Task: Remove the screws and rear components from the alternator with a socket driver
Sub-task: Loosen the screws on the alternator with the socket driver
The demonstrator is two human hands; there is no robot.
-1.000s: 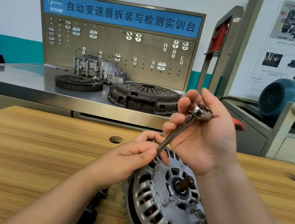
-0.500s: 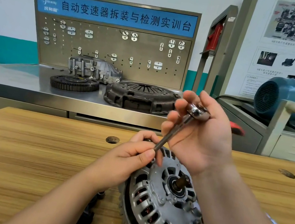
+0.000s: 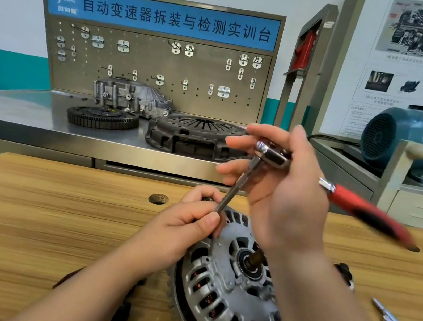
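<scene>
- Wood-grain table (image 3: 55, 218) carries the grey cast-metal alternator (image 3: 226, 283). It is tipped on its edge just in front of me, with its vented face and central spindle turned up toward me.
- My left hand (image 3: 185, 226) curls round the lower end of the thin extension bar (image 3: 236, 189) of the socket driver (image 3: 271, 153). Thumb and fingers pinch the bar where it meets the alternator's upper rim.
- My right hand (image 3: 284, 189) holds the driver's chrome head loosely, thumb over the top and fingers half spread.
- Its red handle (image 3: 369, 212) sticks out to my right, blurred.
- The socket tip is hidden behind my left fingers, so I cannot tell whether it sits on a screw.
- To do this step well, I judge I should keep the bar in line with the screw. My left hand should steady the tip and brace the housing.
- I should press in lightly and swing the handle in short arcs, so the socket does not slip and the alternator does not roll.
- Small metal bits (image 3: 390, 320) lie on the table to my right.
</scene>
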